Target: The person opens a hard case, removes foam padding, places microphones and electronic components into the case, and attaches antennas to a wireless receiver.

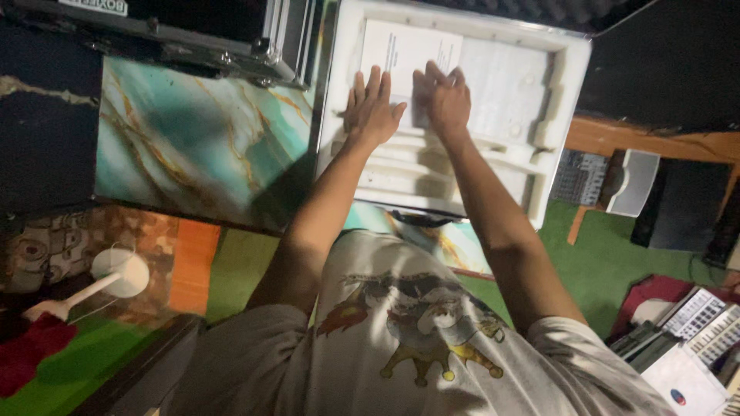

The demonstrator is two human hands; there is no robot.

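An open case holds a white foam insert (555, 85) with long slots, and a printed paper sheet (401, 46) lies in its upper part. My left hand (370, 108) rests flat on the foam at the sheet's lower left corner, fingers spread and holding nothing. Beside it, my right hand (445, 96) has its fingers curled down onto the sheet's lower edge. Both forearms reach up from my grey printed shirt (408, 339). The slots below my hands look empty.
The case sits on a teal marble-patterned tabletop (193, 131). A black metal-edged case (177, 31) stands at the upper left. A white lamp-like object (116, 273) lies on the floor at left. Electronic gear (694, 316) and a wooden shelf (655, 142) are at right, over green carpet.
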